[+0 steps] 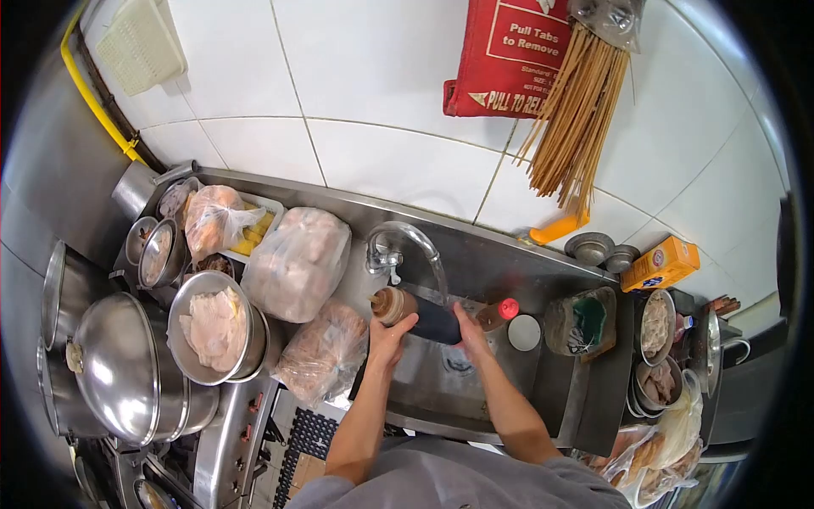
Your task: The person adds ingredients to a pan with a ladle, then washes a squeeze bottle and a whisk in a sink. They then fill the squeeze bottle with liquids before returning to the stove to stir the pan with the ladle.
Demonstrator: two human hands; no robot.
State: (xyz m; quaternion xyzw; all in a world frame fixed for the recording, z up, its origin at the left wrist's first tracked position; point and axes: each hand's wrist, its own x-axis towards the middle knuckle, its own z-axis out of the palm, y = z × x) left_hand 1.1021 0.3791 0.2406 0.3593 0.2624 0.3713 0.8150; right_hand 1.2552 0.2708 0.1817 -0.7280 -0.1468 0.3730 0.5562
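Both my hands hold a squeeze bottle point(434, 319) on its side over the sink point(509, 386). Dark liquid shows through most of its body, and the nozzle end at the left looks brownish. My left hand point(393, 339) wraps the bottle near the nozzle end. Round its base, the fingers of my right hand point(469, 329) are closed. The curved tap point(424, 246) reaches down right behind the bottle, its spout end close to it. Just right of my right hand, a red-capped bottle point(494, 316) and a white round container point(524, 332) stand in the sink.
Bagged meat point(297, 263) and a metal bowl of raw meat point(212, 327) crowd the left side, beside a large lidded pot point(114, 365). To the right are a tub with a green scouring pad point(587, 322), an orange box point(660, 265) and more bowls point(657, 382).
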